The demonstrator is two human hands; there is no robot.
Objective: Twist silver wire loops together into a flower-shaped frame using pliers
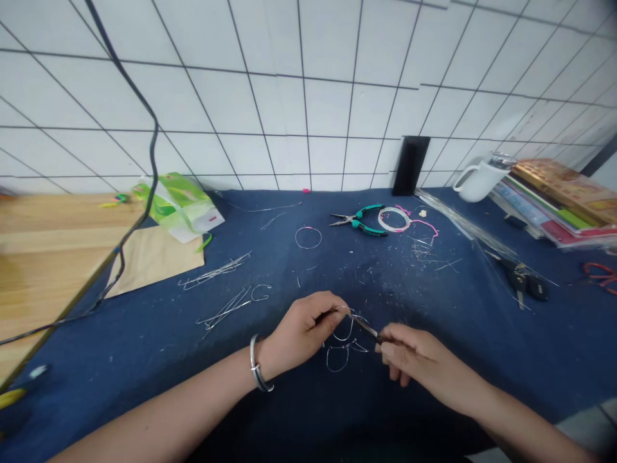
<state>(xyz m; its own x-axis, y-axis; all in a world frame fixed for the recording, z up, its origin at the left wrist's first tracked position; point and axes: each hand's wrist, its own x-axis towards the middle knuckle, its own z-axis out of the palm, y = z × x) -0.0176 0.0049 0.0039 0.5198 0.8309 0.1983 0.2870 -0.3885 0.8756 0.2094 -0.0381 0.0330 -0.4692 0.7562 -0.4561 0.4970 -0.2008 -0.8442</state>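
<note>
My left hand (308,325), with a silver bangle (257,363) on its wrist, is closed in a pinch on a thin metal wire (343,337) bent into a loop. My right hand (414,357) is wrapped round small pliers (365,326); its fingers cover most of the handles. The slim metal jaws reach to the wire at my left fingertips; I cannot tell whether they grip it. Just below, between the hands, a bent wire piece (337,368) with small pinkish dots shows a rounded loop. Farther back, a wire ring (308,246) lies on the dark blue cloth (289,276).
Teal-handled pliers (359,220) lie beside a white spool ring (394,219) with pink cord. Bent wires (226,308) sit at left, straight wires (457,228) at right. Keys (519,283), a white mug (479,182) and books (563,199) stand right. A black cable (153,148) hangs left.
</note>
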